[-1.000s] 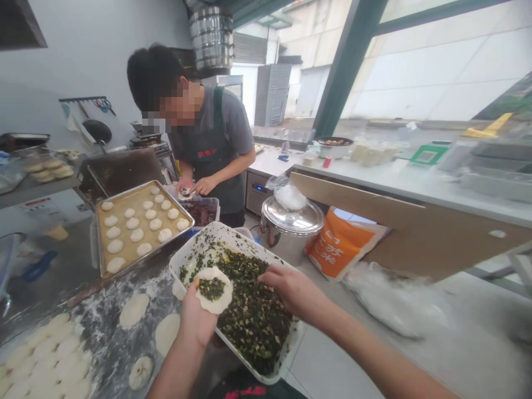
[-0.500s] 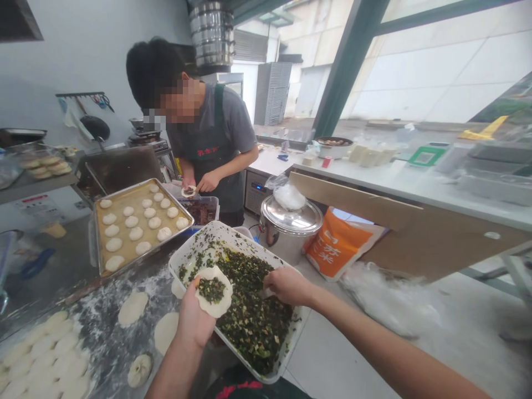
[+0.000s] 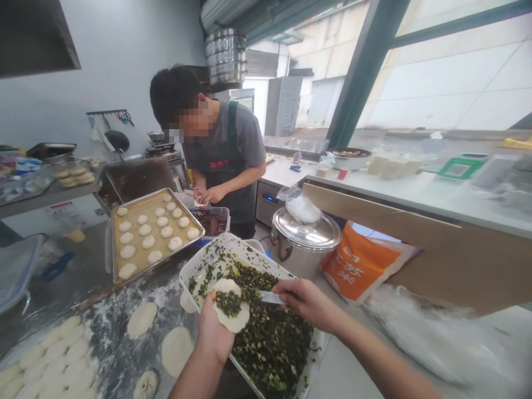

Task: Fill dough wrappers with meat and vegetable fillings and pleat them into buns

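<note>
My left hand (image 3: 213,332) holds a round dough wrapper (image 3: 239,321) with a mound of chopped green filling (image 3: 228,303) on it. My right hand (image 3: 305,302) is closed around the handle of a flat metal filling spatula (image 3: 271,297), whose blade points left toward the wrapper, its tip close to the filling there. Both hands are over a white plastic tub (image 3: 195,249) holding more of the dark green chopped filling (image 3: 270,343). Left of the tub, flattened dough wrappers (image 3: 177,351) and a pleated bun (image 3: 146,383) lie on the floured worktop (image 3: 112,327).
A metal baking tray (image 3: 135,221) of shaped buns stands beyond the worktop. Across from me a co-worker (image 3: 226,144) handles a wrapper above a box of dark filling (image 3: 211,221). A lidded steel pot (image 3: 307,233) and an orange sack (image 3: 347,266) stand to the right.
The spatula has come up out of the filling, and its blade now shows beside the wrapper. The whole view has shifted, with things lying lower and farther right. The co-worker's hands have closed in over their wrapper.
</note>
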Tool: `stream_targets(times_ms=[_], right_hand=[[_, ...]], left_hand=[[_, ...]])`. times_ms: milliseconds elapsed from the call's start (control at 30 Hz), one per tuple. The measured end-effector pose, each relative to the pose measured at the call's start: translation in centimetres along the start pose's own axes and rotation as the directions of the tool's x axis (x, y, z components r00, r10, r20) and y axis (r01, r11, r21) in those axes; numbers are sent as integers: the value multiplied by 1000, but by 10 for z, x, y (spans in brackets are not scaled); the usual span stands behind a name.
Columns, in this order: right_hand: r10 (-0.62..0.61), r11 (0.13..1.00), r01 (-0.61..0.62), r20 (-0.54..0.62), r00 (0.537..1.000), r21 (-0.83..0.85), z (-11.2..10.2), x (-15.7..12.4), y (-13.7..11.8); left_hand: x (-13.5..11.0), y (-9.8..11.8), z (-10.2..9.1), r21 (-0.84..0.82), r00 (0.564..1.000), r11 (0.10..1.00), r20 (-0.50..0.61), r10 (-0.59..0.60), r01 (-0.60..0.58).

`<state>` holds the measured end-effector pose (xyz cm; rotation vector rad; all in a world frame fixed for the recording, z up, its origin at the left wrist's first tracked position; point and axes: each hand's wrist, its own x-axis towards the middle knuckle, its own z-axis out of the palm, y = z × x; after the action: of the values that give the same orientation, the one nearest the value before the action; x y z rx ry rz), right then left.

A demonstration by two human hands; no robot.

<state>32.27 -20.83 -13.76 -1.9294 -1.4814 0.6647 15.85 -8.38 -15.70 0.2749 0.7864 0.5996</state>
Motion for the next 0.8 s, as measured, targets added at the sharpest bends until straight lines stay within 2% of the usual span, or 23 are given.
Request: stream_targets(times_ms=[100, 167, 300, 400, 533, 700, 800], right_hand=[[-12, 996, -5, -183, 983, -90, 17, -5, -19], [-66, 990, 33, -246, 967, -136, 31, -10, -27], [-212, 948, 130, -277, 937, -289, 56, -18, -27], [-272, 911, 156, -270, 924, -382, 66, -22, -21], [-258, 902, 167, -188, 948, -399, 55, -28, -19], [-185, 938, 118, -181, 966, -327, 26, -37, -26], [-256, 928, 177, -218, 942, -328, 34, -34, -31]], left_hand=[[-1, -8, 7, -34, 998, 999, 50, -32, 34], [-2, -11, 11, -56, 997, 997, 54, -46, 49], [-5, -7, 15, -104, 996, 993, 74, -45, 53], [-9, -4, 16, -102, 995, 991, 72, -75, 83], [-10, -1, 12, -83, 992, 990, 66, -106, 111], [-3, -1, 7, -85, 998, 996, 62, 9, -4], [-5, -4, 11, -76, 999, 997, 54, -4, 8]])
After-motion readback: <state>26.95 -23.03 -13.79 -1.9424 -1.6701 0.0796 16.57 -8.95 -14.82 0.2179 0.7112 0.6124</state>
